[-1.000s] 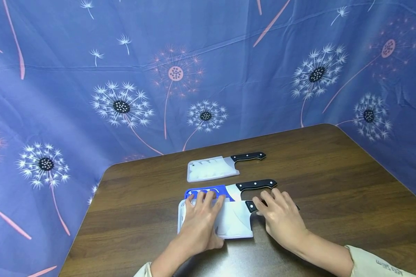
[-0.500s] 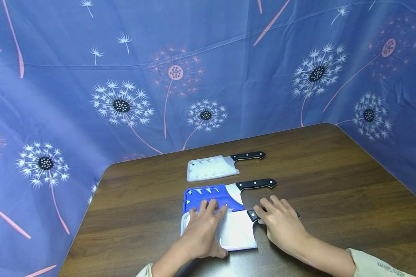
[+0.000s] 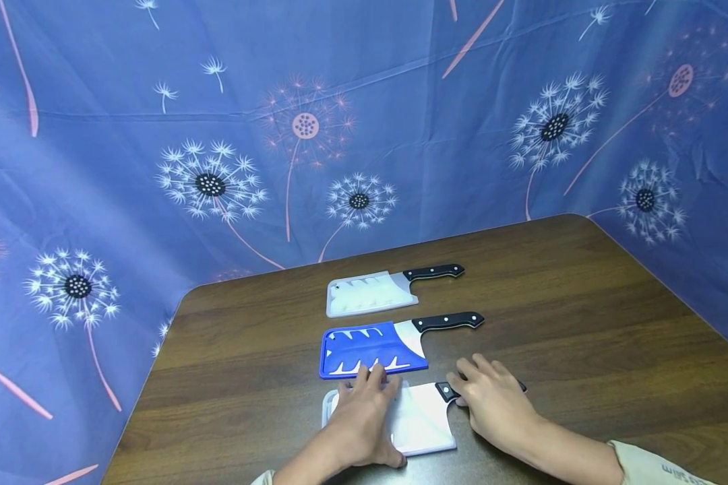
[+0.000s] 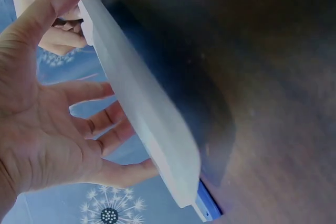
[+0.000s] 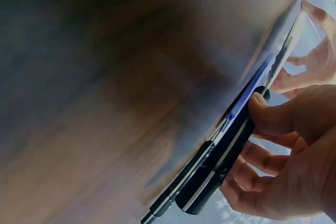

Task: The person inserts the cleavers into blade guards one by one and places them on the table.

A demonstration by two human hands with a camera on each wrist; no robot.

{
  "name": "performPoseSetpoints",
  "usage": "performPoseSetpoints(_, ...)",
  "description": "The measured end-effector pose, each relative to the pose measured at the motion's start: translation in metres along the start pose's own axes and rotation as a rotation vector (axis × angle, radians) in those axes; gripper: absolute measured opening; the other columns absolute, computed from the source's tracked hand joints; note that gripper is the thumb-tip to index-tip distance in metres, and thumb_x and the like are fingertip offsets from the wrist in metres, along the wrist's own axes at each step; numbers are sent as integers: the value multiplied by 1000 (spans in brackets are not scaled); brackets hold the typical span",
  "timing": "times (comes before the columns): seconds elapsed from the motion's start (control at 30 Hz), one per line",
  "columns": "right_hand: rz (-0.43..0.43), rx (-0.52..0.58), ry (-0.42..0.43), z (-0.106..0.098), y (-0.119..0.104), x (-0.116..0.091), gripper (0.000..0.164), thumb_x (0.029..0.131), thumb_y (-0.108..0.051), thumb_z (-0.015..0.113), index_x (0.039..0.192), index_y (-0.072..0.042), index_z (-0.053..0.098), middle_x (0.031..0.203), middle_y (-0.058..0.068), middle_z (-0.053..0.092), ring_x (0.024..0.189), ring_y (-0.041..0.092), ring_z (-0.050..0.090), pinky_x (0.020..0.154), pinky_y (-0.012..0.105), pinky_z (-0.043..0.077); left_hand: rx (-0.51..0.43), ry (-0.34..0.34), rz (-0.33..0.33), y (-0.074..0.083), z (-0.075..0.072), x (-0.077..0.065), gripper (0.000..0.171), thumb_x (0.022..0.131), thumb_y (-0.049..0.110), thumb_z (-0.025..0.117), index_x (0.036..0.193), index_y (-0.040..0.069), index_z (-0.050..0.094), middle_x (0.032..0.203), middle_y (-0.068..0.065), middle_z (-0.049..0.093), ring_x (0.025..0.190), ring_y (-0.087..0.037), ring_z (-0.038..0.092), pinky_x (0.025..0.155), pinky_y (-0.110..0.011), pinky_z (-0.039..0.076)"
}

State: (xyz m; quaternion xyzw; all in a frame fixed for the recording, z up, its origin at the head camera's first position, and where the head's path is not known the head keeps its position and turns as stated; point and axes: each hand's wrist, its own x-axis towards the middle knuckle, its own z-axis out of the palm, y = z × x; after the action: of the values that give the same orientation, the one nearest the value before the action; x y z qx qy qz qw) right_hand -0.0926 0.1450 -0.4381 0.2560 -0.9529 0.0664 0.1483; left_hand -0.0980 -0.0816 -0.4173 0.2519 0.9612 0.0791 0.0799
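Closest to me is a cleaver (image 3: 423, 419) with a black handle and a white blade cover. My left hand (image 3: 364, 423) spans this cover (image 4: 142, 98), thumb on the near edge and fingers on the far edge. My right hand (image 3: 494, 404) grips the black handle (image 5: 218, 161), hiding most of it in the head view. Just beyond lies a second cleaver in a blue cover (image 3: 364, 349), its black handle (image 3: 449, 321) pointing right. A third cleaver in a whitish cover (image 3: 367, 294) lies farther back, also with its handle to the right.
The brown wooden table (image 3: 582, 310) has rounded far corners. A blue cloth with a dandelion print (image 3: 437, 135) hangs right behind it. Wood surface shows on both sides of the row of cleavers.
Both hands have drawn the nearest cleaver toward me and slightly right. It no longer overlaps the blue-covered cleaver in the head view. The other two cleavers stay where they were.
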Motion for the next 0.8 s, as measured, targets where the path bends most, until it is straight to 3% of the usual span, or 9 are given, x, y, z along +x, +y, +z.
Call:
performPoseSetpoints(0.3, -40, -2, -55, 3, 1, -1, 30, 70, -9, 79, 99, -7, 72, 101, 10, 65, 98, 38, 61, 77, 58, 51, 64, 12, 19, 2, 9, 1, 108, 38, 55, 92, 132, 14, 58, 119, -3, 50, 111, -22, 46, 83, -58, 45)
performPoseSetpoints(0.8, 14, 52, -158, 2, 2, -2, 39, 72, -14, 81, 109, -5, 70, 110, 14, 64, 107, 41, 59, 82, 63, 47, 47, -9, 13, 0, 9, -3, 110, 41, 61, 89, 136, 17, 53, 120, -2, 48, 113, -24, 45, 87, -59, 41)
